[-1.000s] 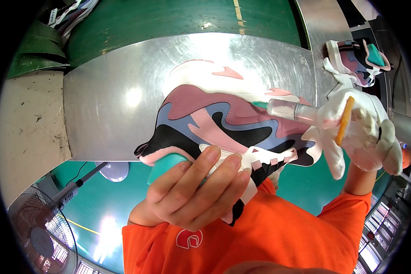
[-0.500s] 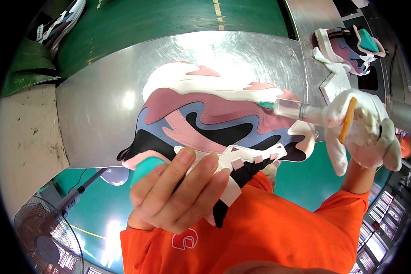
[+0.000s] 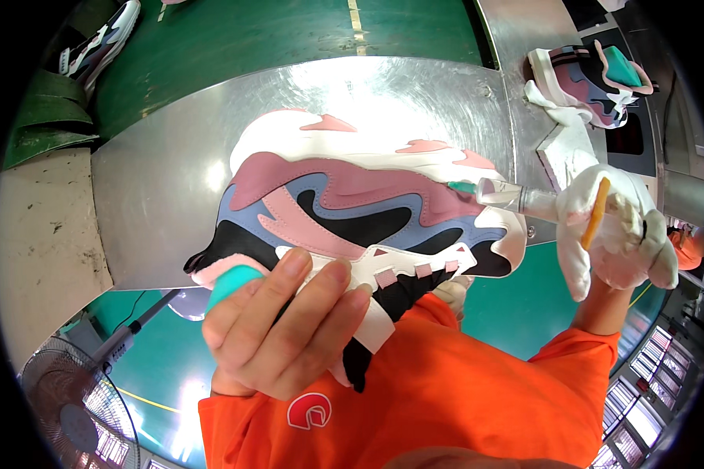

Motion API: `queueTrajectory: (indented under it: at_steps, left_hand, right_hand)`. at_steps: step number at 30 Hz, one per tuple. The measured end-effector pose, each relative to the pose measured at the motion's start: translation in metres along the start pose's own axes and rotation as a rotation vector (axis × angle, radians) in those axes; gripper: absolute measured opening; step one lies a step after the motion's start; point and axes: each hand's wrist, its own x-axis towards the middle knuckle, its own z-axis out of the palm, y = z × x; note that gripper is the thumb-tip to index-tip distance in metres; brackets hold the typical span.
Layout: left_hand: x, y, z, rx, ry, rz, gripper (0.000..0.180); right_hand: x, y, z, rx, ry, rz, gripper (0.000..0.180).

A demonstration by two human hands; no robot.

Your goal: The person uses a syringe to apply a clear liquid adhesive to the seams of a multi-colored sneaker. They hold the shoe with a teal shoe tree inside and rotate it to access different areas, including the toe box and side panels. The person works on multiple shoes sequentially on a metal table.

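Note:
A sneaker (image 3: 371, 191) in mauve, pink, blue, black and white lies on its side before me, its white sole on the far side and toe to the right. My bare left hand (image 3: 289, 324) is closed round its collar and tongue, where turquoise filling shows. In my right hand (image 3: 614, 227), wearing a white glove with an orange band, is a clear syringe (image 3: 520, 197) with a green tip. That tip meets the seam between upper and sole near the toe; whether it touches cannot be made out.
A metal worktop (image 3: 160, 195) lies under the shoe, with a green conveyor belt (image 3: 289, 35) beyond. Another sneaker (image 3: 590, 82) stands at the far right, near a white block (image 3: 563, 152). One more sneaker (image 3: 102, 43) is at the far left. A fan (image 3: 78, 418) stands lower left.
The sneaker and my left hand have shifted slightly left in the picture, as has the background. Along the sole seam, the syringe tip is now closer to the toe.

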Motion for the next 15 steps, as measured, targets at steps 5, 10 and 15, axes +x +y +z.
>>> queueTrajectory:
  at_steps: [5,10,15]
  left_hand:
    - [0.003,-0.006,0.004,0.005,0.044,0.063,0.026]
    - [0.010,-0.007,0.003,-0.043,0.061,0.082,0.014]
    - [0.014,-0.007,0.005,-0.033,0.057,0.074,0.012]
  right_hand:
    - [-0.008,0.010,-0.009,0.030,0.008,-0.023,0.087]
    - [-0.010,0.009,-0.013,0.044,-0.007,-0.028,0.087]
    - [-0.010,0.012,-0.017,0.068,-0.025,-0.036,0.087]
